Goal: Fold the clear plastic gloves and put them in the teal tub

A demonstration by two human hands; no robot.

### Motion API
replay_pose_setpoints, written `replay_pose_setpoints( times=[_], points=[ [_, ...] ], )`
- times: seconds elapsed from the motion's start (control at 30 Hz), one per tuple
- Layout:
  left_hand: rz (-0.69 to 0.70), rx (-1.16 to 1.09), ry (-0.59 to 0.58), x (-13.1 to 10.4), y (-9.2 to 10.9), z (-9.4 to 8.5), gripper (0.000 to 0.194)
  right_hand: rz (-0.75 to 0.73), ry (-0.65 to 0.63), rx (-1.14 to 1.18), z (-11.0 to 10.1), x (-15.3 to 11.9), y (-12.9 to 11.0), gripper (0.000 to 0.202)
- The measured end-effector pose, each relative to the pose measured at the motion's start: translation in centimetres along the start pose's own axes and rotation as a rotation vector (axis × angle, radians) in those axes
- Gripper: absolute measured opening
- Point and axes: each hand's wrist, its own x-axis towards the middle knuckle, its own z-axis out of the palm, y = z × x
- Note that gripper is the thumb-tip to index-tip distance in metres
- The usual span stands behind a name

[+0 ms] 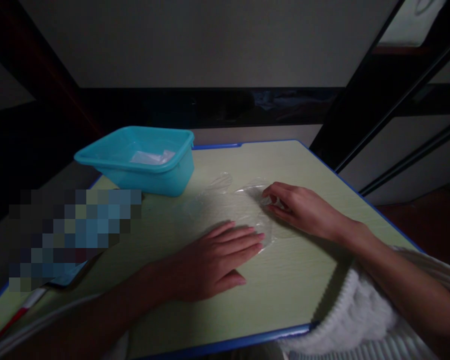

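Note:
A thin, clear disposable plastic glove [228, 202] lies spread on the table, its see-through edges hard to make out. My left hand [219, 260] rests flat, palm down, across the near part of the glove, with its fingers stretched out. At the glove's right side, my right hand [300, 207] has its thumb and fingertips pinched together on the plastic edge. The film looks slightly raised and creased near those fingertips. Part of the glove is hidden under my left hand.
A turquoise plastic basin [153, 180] with whitish plastic inside stands at the table's back left. A phone-like device [93, 230], its screen blurred out, lies left, beside a red and white pen-like stick [26, 307]. The pale table [277, 300] has blue edging, with a panelled wall behind.

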Motion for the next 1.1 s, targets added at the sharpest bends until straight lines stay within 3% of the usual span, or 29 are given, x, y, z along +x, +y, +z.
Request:
replay_pose_setpoints(
  times=[0.2, 0.43, 0.57, 0.7, 1.1],
  points=[
    [-0.036, -0.023, -0.095, 0.1, 0.2, -0.3, 0.059, 0.014, -0.032, -0.054, -0.2, 0.0, -0.1, 0.014],
    [-0.01, 0.022, -0.068, -0.1, 0.1, -0.1, 0.062, 0.018, -0.004, -0.068, -0.5, 0.0, 0.2, 0.016],
    [-0.031, 0.026, -0.095, -0.2, 0.2, -0.2, 0.067, -0.194, 0.016, 0.066, -0.4, 0.1, 0.0, 0.025],
    [-0.051, -0.02, -0.098, -0.2, 0.3, -0.2, 0.072, -0.38, -0.085, 0.166, 0.3, 0.2, -0.2, 0.044],
    [-0.04, -0.032, -0.065, -0.3, 0.3, -0.1, 0.069, -0.407, -0.2, 0.139, 0.9, 0.0, 0.5, 0.071]
  ],
)
